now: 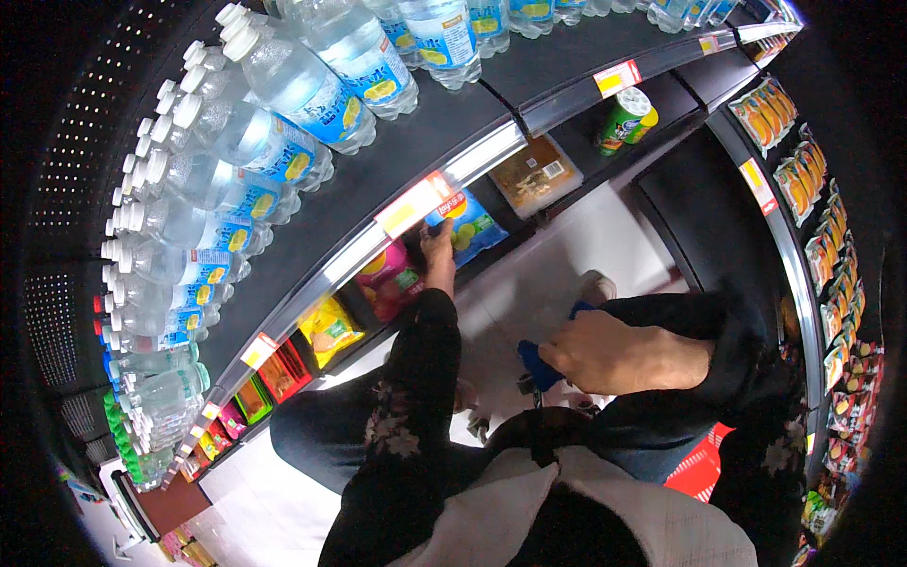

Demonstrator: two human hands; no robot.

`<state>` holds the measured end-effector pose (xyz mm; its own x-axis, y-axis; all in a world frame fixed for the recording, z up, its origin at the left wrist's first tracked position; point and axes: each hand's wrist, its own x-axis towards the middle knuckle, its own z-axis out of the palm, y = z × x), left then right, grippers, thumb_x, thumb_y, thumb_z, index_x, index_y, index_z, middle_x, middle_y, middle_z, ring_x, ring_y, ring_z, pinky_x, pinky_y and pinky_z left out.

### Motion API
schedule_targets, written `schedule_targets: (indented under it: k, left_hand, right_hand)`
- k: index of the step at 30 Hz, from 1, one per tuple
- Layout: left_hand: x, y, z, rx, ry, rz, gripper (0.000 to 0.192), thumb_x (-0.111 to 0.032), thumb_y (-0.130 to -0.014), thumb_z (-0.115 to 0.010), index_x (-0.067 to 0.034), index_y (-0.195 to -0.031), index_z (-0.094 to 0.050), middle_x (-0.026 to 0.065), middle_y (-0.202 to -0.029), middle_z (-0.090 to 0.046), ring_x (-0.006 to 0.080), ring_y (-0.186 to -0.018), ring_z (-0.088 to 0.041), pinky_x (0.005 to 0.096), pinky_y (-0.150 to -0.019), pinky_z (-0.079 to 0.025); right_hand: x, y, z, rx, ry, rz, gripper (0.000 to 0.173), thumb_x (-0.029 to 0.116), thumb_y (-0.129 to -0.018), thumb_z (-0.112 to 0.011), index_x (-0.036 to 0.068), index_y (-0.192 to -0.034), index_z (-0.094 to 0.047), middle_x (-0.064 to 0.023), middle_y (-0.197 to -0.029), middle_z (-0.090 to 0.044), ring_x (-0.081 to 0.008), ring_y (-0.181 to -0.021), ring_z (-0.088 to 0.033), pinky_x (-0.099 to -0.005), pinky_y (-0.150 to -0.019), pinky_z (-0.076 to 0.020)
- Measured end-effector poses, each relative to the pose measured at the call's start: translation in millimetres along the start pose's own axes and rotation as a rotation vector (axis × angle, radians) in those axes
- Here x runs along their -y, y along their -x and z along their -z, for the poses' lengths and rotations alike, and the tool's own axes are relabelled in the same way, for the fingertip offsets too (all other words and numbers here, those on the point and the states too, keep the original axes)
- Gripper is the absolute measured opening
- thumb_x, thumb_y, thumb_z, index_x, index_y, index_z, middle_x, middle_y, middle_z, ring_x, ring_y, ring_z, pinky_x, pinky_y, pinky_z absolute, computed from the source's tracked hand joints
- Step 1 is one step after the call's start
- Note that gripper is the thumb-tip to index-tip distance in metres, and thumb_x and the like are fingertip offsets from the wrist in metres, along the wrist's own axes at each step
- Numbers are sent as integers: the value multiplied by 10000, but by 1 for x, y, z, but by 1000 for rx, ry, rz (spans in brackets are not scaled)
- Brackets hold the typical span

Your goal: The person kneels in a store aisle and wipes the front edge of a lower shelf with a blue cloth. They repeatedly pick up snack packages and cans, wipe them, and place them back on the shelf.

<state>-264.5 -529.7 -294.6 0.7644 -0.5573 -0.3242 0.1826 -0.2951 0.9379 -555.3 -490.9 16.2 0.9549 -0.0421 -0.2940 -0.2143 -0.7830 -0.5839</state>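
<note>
My left hand [438, 254] reaches to a lower shelf and touches the left edge of a blue Lay's chip bag [471, 230]; its fingertips are partly hidden, so its grip is unclear. Pink snack bags [388, 280] lie just left of that hand, and a yellow snack bag [329, 331] is farther left. A clear packaged tray of brown food [536, 176] sits right of the blue bag. Above the floor, my right hand [627, 354] is closed around a dark blue cloth [540, 365], whose ends stick out on both sides of the fist.
Large clear drink bottles [283, 92] crowd the upper shelf, whose price-tag rail [489, 150] overhangs the lower one. A green canister [623, 120] stands farther right. Packaged snacks [822, 255] line the right-hand shelf. A red plastic basket [698, 468] is on the floor beside my leg.
</note>
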Motion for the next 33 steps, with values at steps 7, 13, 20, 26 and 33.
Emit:
schedule_targets:
  k: [7, 13, 20, 26, 33]
  left_hand:
    - [8, -7, 1, -92, -311, -121, 742, -366, -701, -782, 36, -1258, -501, 235, -1184, -578, 345, -1112, -553, 399, -954, -417]
    - [-13, 43, 5, -139, -736, -439, 852, -391, -696, -769, 15, -1349, -403, 268, -1194, -544, 406, -1144, -481, 470, -995, -359]
    - [-30, 118, 12, 24, -941, -553, 826, -225, -718, -750, -197, -1434, -339, 209, -1460, -271, 397, -1254, -331, 489, -1025, -300]
    - [-24, 143, 18, 185, -1017, -616, 709, -194, -752, -719, -206, -1394, -417, 179, -1500, -202, 394, -1285, -309, 522, -1015, -302]
    - [-35, 136, 17, 295, -1114, -506, 660, -208, -746, -722, -234, -1355, -469, 138, -1494, -231, 361, -1319, -292, 508, -1018, -328]
  right_hand:
    - [-2, 1, 7, 108, 0, -73, 214, 125, -760, -562, -20, -906, -618, -217, -768, -652, -382, -757, -652, -478, -678, -514]
    - [-8, 1, 15, 112, -111, -165, 217, 81, -756, -482, -28, -871, -630, -249, -859, -646, -406, -824, -637, -480, -719, -506]
    - [-17, 0, 9, 108, -96, -244, 209, 113, -801, -496, 23, -913, -648, -236, -857, -651, -394, -838, -636, -464, -732, -499]
    - [-40, -6, 13, 14, -227, -175, 278, 190, -857, -572, -17, -1040, -602, -243, -920, -639, -389, -864, -614, -441, -758, -473]
    - [-32, 17, 29, -210, -343, -167, 280, 207, -893, -556, 2, -1078, -601, -218, -947, -650, -331, -888, -620, -409, -788, -476]
